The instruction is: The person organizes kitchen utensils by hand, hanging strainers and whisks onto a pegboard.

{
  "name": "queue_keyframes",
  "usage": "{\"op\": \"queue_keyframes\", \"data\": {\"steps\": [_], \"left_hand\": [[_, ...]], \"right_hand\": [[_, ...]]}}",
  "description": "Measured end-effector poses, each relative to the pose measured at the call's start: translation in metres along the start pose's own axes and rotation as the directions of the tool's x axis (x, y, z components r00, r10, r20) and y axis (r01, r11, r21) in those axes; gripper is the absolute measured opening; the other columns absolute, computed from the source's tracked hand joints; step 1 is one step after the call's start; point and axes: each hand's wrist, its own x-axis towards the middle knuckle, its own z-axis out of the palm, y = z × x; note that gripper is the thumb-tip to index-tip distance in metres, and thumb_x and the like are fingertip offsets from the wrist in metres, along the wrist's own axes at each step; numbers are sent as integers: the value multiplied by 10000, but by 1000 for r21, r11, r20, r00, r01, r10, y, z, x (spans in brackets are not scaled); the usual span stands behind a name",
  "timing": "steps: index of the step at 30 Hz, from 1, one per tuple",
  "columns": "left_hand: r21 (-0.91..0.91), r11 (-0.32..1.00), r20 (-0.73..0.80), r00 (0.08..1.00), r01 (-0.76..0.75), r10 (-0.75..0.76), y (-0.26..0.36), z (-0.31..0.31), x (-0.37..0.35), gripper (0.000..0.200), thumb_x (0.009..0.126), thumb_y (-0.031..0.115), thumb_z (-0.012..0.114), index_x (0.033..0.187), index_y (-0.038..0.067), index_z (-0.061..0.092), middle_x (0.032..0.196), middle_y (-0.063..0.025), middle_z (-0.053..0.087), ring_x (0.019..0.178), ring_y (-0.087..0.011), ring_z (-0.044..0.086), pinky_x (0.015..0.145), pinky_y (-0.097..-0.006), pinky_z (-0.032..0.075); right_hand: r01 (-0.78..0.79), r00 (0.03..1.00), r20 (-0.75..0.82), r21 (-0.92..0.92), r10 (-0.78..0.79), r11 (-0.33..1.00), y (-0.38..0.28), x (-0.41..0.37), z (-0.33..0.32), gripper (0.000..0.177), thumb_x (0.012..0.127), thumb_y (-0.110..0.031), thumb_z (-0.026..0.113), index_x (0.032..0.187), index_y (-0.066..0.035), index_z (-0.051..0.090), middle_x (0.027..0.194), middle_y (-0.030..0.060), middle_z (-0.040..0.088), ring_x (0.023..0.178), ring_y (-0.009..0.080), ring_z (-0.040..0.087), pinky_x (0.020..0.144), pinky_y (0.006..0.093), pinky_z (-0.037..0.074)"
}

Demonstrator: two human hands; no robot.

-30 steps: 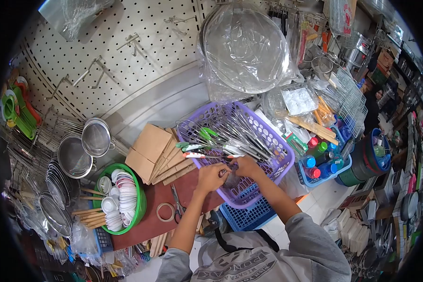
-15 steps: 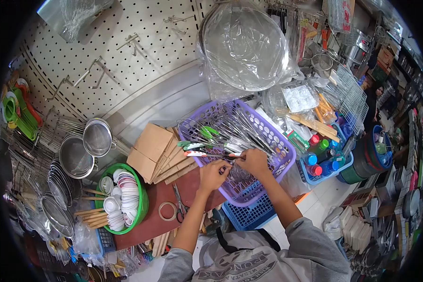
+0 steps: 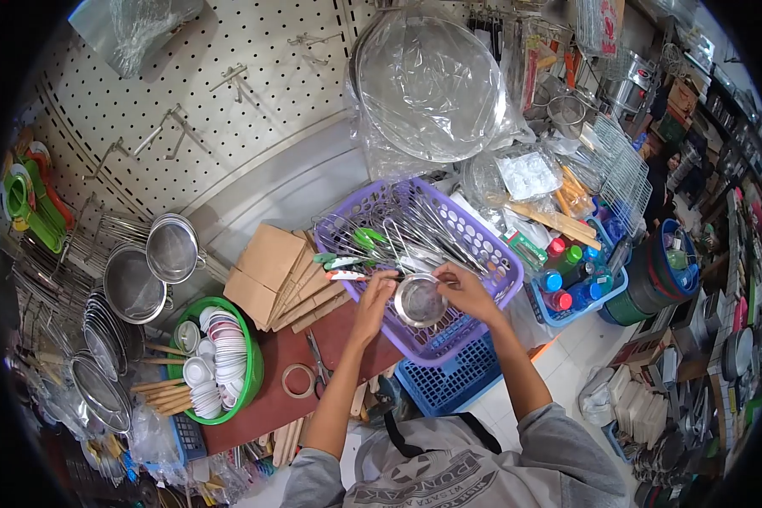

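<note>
A small round metal strainer is held up over the near side of the purple basket, its mesh bowl facing me. At the strainer's left edge is my left hand, its fingers closed at the rim. My right hand pinches the strainer's right side. Behind the hands, the basket holds several metal utensils, some with white, red and green handles. A bright green piece lies among them.
To the left are folded cardboard pieces, scissors, a tape roll and a green tub of white spoons. A blue crate stands below the basket. Colourful bottles fill a light blue basket at right. Strainers hang at left.
The strainer has come up into view between my hands, out of the basket's near side. My hands have moved apart slightly around it, and the whole view has shifted a little.
</note>
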Motion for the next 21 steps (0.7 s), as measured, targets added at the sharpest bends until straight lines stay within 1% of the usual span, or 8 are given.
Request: {"op": "queue_keyframes", "data": {"steps": [1,4,5,9,11,14,16,21], "left_hand": [[-64,998,69,998,16,-11,2,-5,-3,304,1082,197,554,1334,31,597,1137,-42,652,1043,-101,571,943,-242,436],[-56,998,45,999,10,-8,13,-11,-20,321,1077,195,568,1346,24,605,1144,-35,660,1018,-93,569,919,-248,448],[17,994,10,994,111,-111,25,-17,-32,323,1076,197,570,1335,10,618,1113,-37,670,968,-86,568,869,-262,469],[162,986,-115,992,-35,54,25,-46,-54,286,1072,181,569,1274,-3,654,955,-54,673,843,-107,579,778,-285,483],[242,970,-131,991,5,27,39,-64,-68,278,1063,165,580,1271,-4,655,949,-75,679,828,-119,586,772,-290,484],[340,937,-178,973,-81,149,46,-85,-84,263,1041,139,610,1248,-13,664,984,-125,702,813,-138,615,747,-293,496],[406,907,-214,953,-112,214,59,-97,-96,258,1034,131,620,1239,-20,668,1000,-134,711,812,-146,630,740,-292,503],[374,927,-323,938,5,125,89,-133,-133,254,1026,131,644,1203,-48,677,995,-97,692,878,-118,620,782,-270,497]], "right_hand": [[30,999,23,74,-32,997,1,-1,9,262,947,-88,696,1185,-29,607,1117,62,669,979,117,641,840,291,535],[97,990,81,181,-113,979,7,1,36,258,941,-16,662,1185,-29,581,1140,57,628,1077,124,608,932,294,506],[81,989,109,203,-104,976,5,0,45,256,941,-14,655,1185,-29,579,1145,59,626,1091,128,606,940,302,505],[84,969,203,247,-137,965,-17,5,81,270,947,-13,631,1209,-22,567,1194,67,618,1144,136,599,960,310,501],[211,941,226,188,-252,959,-22,14,101,328,975,-49,644,1292,-8,572,1204,80,662,1131,142,631,961,312,516],[141,948,256,190,-188,972,-53,21,132,402,996,-56,648,1386,-9,566,1253,100,669,1160,149,626,996,316,512],[214,936,228,239,-269,947,-63,31,158,427,993,-89,682,1403,-6,591,1194,111,724,1092,148,679,950,303,546],[280,900,259,270,-350,921,-100,40,212,399,993,-92,680,1380,-9,626,1101,101,766,991,131,724,895,276,568]]}}
